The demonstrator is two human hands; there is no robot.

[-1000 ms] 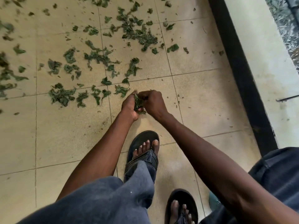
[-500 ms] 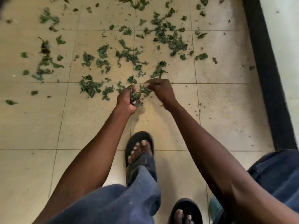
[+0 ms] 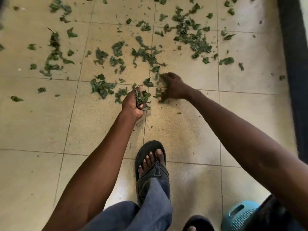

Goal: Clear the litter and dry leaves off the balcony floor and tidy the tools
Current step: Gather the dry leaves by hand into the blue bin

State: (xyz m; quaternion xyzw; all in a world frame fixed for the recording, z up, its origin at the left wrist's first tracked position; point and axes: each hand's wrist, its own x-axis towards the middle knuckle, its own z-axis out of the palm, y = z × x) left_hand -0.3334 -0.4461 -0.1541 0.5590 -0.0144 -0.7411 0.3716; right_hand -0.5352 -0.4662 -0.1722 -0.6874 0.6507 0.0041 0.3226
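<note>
Dry green leaves (image 3: 191, 37) lie scattered over the far half of the beige tiled balcony floor (image 3: 41, 122). My left hand (image 3: 131, 105) is low over the floor and grips a bunch of leaves (image 3: 141, 100) in its curled fingers. Just to its right, my right hand (image 3: 174, 85) is down on the tiles, blurred. Its fingers are curled like a claw over a few loose leaves (image 3: 157, 94) at the near edge of the scatter.
My left foot in a dark sandal (image 3: 150, 162) stands on the tiles below the hands; the other sandal (image 3: 196, 224) shows at the bottom edge. A blue plastic basket (image 3: 240, 214) sits at the bottom right. A black strip (image 3: 295, 80) borders the floor on the right.
My hands have come apart. The right hand moved right and down onto the floor leaves, while the left keeps its bunch. The view shifted towards the leaves.
</note>
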